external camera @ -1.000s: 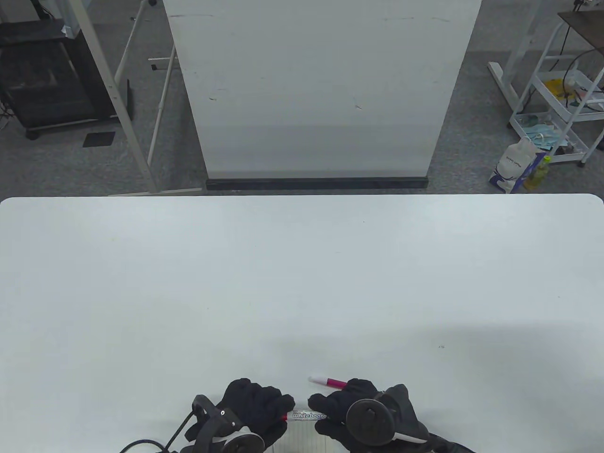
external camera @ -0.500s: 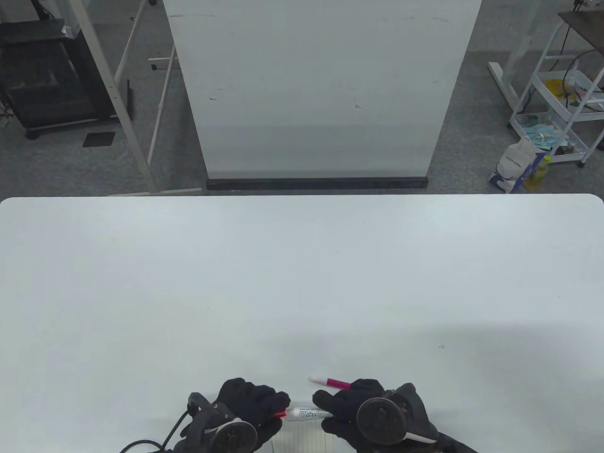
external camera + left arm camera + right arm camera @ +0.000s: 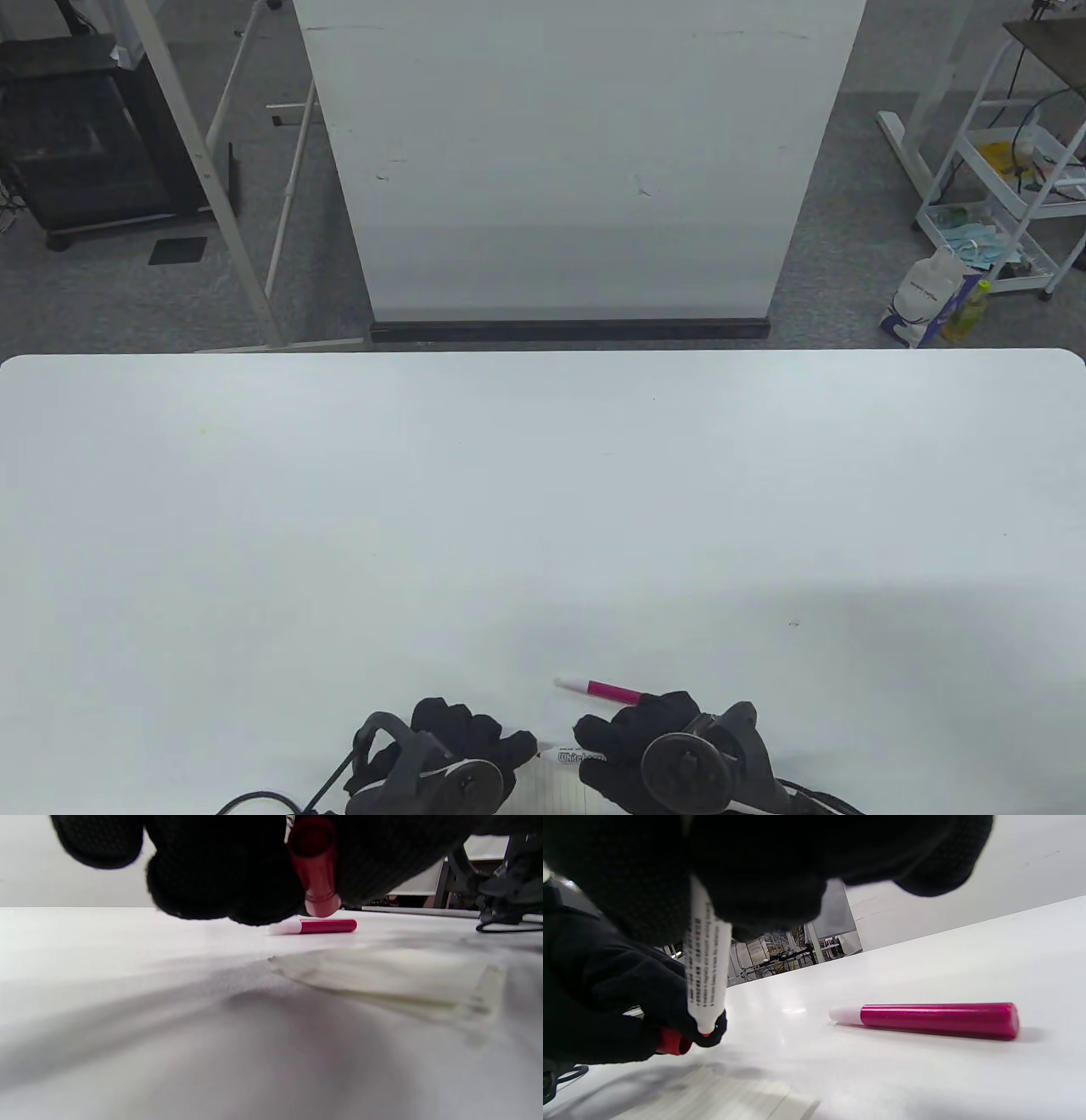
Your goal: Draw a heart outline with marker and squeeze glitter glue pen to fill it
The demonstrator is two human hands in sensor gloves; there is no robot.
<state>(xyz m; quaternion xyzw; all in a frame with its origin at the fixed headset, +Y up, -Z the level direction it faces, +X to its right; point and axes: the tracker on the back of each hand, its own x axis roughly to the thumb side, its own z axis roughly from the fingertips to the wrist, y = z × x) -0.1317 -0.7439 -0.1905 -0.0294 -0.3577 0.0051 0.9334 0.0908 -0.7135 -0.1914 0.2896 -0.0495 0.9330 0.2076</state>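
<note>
At the near table (image 3: 543, 509) edge, the red cap (image 3: 313, 866) is being gripped in the curled left hand (image 3: 462, 747), the marker (image 3: 581, 755) is being clasped by the right hand (image 3: 645, 747) above unmarked paper (image 3: 551, 794), and the glue pen (image 3: 598, 688) is being left untouched, so nothing is drawn yet.

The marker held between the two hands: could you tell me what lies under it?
Under the marker lies a sheet of lined paper on the white table. Only its far part shows; the left hand and right hand cover its sides, so any drawing stays unseen.
</note>
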